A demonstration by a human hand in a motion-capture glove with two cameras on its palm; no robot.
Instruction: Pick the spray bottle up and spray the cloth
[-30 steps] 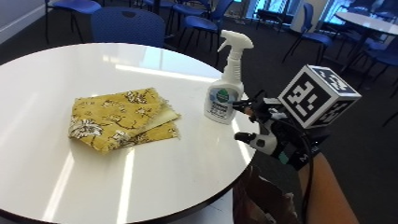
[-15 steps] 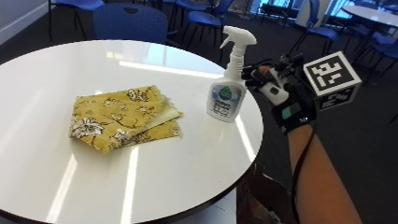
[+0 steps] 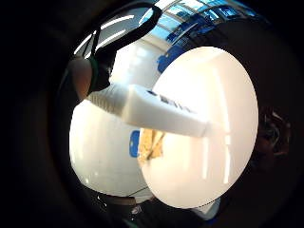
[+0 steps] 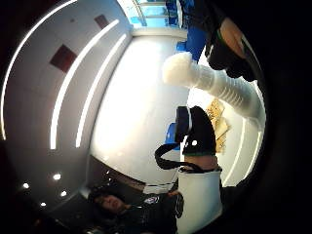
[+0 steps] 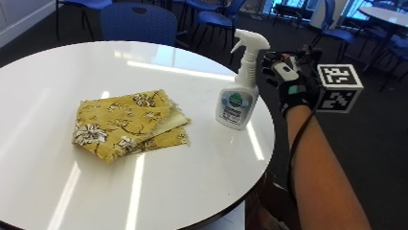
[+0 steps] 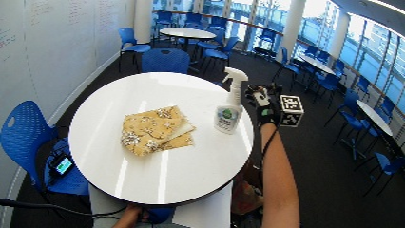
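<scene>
The gloved right hand [image 5: 288, 79] has come up from below the tabletop's rim and now sits level with the neck of the spray bottle [image 5: 240, 85], just beside it on the side away from the cloth [image 5: 129, 124]. Its fingers are spread and a little bent, wrapped around nothing; from here I can't tell whether a fingertip touches the neck. The bottle hasn't moved: it stands upright near the right edge of the round white table [image 5: 76, 72], nozzle aimed over the tabletop. The folded yellow cloth lies flat toward the middle, well apart from it. So I'd say the reach is nearly done, and grasping and spraying remain.
</scene>
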